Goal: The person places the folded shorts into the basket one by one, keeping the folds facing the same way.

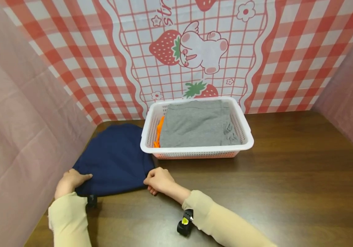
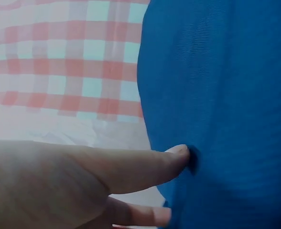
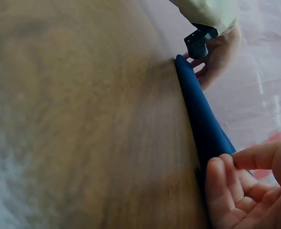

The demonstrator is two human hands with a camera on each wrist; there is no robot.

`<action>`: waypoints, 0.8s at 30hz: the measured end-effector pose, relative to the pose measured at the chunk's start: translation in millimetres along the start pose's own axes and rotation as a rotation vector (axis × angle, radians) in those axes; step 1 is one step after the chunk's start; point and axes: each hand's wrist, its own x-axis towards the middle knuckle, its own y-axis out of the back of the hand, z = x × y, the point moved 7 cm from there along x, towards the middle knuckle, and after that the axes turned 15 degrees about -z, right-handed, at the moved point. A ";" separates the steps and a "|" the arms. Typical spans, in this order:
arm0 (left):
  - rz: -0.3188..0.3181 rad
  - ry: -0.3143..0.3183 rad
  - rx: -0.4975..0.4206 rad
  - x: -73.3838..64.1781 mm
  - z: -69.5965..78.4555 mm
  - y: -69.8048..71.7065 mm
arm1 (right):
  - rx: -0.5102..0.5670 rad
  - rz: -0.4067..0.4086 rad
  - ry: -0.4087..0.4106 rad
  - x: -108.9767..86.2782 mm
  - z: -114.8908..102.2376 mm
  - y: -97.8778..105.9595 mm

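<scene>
Navy cloth (image 1: pixel 114 157) lies on the brown table (image 1: pixel 287 164) at the left of the white basket (image 1: pixel 195 150), and I judge it best to draw its near edge evenly taut and raise both ends together, so the layers lie flat without a crease. My right hand (image 1: pixel 161 180) pinches the near right corner between thumb and curled fingers, almost closed; my left hand (image 1: pixel 72 180) grips the left end, thumb pressed on top, its fingers partly hidden at the edge.

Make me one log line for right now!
left hand: grips navy cloth | right hand: pinches its near-right corner | white basket: gray cloth inside
</scene>
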 end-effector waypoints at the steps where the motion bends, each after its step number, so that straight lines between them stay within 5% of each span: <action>1: -0.003 0.017 0.003 -0.4 -0.4 0.1 | -0.007 0.004 -0.008 -1.2 0.2 0.5; 7: 0.065 0.091 -0.102 -4.5 -2.0 2.0 | -0.042 0.112 -0.034 -4.8 -1.5 11.2; 13: 0.224 0.021 -0.193 4.2 1.0 4.6 | 0.005 0.180 -0.036 -1.6 -3.7 15.7; 17: 0.193 -0.025 -0.166 14.3 2.4 0.6 | -0.127 0.179 -0.044 0.6 -7.1 11.6; 24: 0.094 0.009 -0.124 13.4 9.6 -3.5 | -0.423 0.216 -0.100 4.4 -12.2 13.6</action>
